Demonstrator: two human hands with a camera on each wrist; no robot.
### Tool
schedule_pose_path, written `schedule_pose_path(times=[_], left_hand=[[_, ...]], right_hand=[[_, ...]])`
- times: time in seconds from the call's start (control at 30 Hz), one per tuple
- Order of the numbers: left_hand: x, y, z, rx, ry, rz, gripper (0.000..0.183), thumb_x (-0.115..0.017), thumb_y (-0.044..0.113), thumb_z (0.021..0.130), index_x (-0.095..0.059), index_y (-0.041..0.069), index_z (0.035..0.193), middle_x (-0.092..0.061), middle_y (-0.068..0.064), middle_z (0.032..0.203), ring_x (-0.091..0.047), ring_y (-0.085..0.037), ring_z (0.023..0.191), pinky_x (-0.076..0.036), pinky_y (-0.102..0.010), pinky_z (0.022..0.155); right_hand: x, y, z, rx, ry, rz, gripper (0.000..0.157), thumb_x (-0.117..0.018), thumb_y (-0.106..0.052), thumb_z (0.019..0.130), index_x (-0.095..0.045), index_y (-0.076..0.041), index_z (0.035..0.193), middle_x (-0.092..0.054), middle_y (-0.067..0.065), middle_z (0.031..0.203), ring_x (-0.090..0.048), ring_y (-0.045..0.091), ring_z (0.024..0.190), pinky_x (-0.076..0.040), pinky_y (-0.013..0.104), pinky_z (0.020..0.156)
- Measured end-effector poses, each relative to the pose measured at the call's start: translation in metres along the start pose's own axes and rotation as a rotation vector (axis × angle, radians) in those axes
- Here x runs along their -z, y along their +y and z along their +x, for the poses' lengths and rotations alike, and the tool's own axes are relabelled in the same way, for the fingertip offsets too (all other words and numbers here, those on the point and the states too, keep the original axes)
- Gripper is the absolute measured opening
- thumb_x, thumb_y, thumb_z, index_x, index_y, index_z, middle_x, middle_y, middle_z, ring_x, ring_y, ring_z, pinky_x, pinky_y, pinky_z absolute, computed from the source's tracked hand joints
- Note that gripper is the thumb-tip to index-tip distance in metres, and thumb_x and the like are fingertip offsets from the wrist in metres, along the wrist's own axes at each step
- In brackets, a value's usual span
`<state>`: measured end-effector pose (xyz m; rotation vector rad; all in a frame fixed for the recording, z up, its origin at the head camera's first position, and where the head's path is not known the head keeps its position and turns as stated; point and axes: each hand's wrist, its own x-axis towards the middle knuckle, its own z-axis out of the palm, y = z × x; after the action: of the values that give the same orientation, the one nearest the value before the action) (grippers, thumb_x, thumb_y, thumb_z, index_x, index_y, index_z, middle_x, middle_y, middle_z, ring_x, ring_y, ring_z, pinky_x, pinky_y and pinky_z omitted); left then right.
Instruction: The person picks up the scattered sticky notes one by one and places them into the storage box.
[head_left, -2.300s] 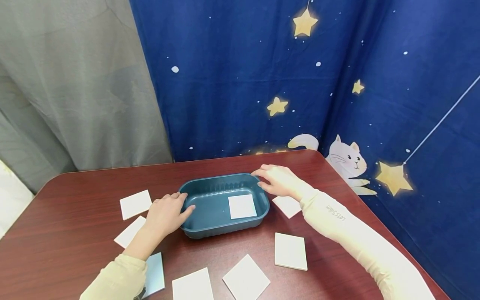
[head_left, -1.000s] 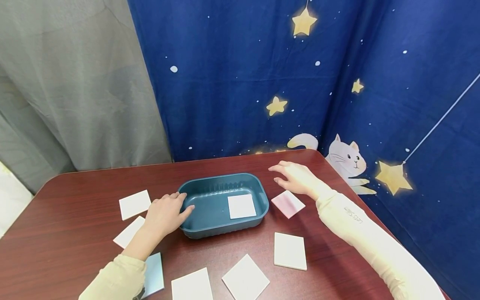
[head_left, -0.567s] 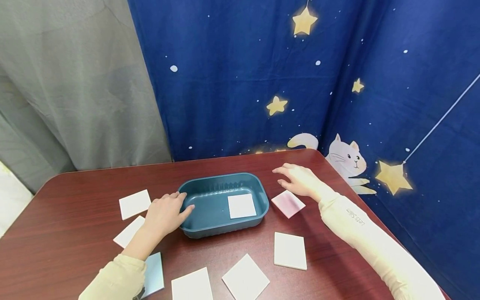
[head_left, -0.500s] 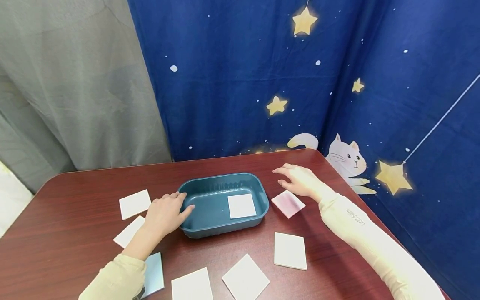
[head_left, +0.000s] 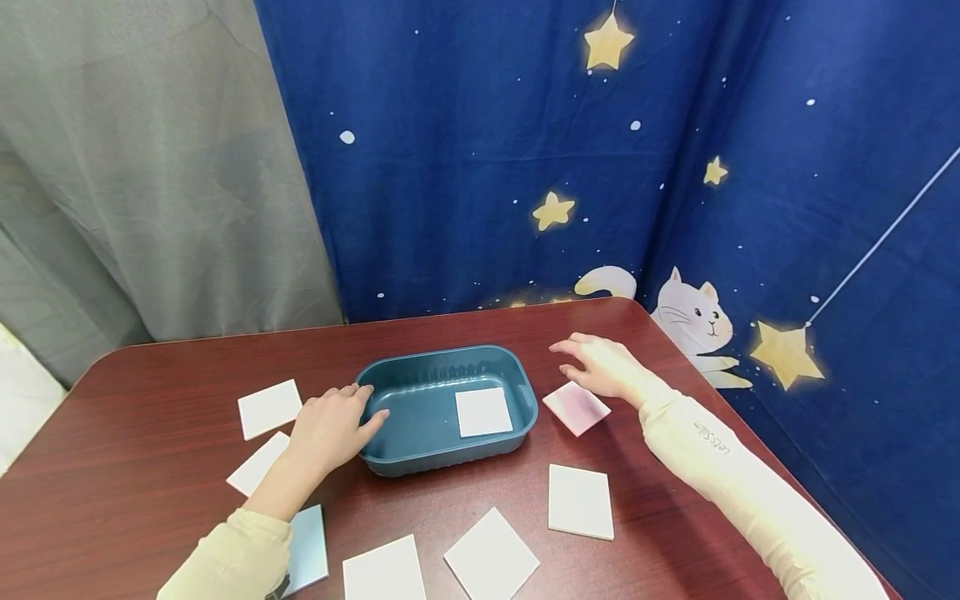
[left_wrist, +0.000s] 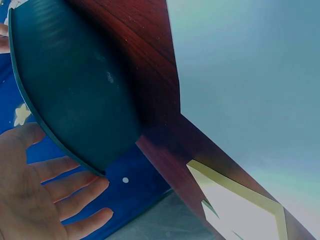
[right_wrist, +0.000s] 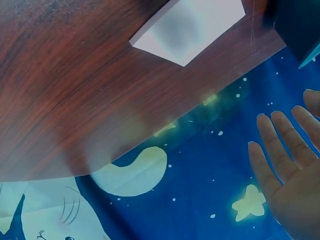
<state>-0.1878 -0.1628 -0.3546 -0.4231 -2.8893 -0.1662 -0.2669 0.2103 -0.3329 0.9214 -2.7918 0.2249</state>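
In the head view my left hand [head_left: 330, 425] rests at the left rim of a dark teal plastic basin [head_left: 442, 457], thumb over the edge. Its fingers look straight and spread in the left wrist view, right at the basin's rim [left_wrist: 35, 110]. One flat white square pad [head_left: 483, 412] lies inside the basin, toward its right end. To the right of the basin, my right hand [head_left: 603, 365] hovers with loosely extended fingers, holding nothing. Just below it on the tabletop lies a pale pink square pad [head_left: 576, 408], shaded by the hand.
More flat square pads lie around the basin: two white ones at left [head_left: 270, 408], a light blue one [head_left: 307, 550] partly under my left sleeve, and several whitish ones in front, such as this cream pad [head_left: 581, 502]. A starry blue curtain [head_left: 465, 167] hangs behind the red-brown table [head_left: 150, 467].
My right hand has let go of the basin's right rim and moved right, then slightly lower, uncovering the pink pad. My left hand, the basin and the pads have stayed in place.
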Motion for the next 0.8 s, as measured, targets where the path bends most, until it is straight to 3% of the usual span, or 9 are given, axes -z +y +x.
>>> schedule_pose_path(times=[0.8], left_hand=[[0.000, -0.001, 0.000, -0.008, 0.000, -0.002, 0.048, -0.061, 0.034, 0.084, -0.059, -0.004, 0.112, -0.059, -0.023, 0.109, -0.058, -0.038, 0.092, -0.046, -0.053, 0.074]], right_hand=[[-0.020, 0.010, -0.012, -0.023, -0.035, 0.020, 0.033, -0.062, -0.017, 0.083, -0.062, -0.008, 0.115, -0.060, 0.007, 0.096, -0.060, 0.023, 0.084, -0.049, 0.042, 0.068]])
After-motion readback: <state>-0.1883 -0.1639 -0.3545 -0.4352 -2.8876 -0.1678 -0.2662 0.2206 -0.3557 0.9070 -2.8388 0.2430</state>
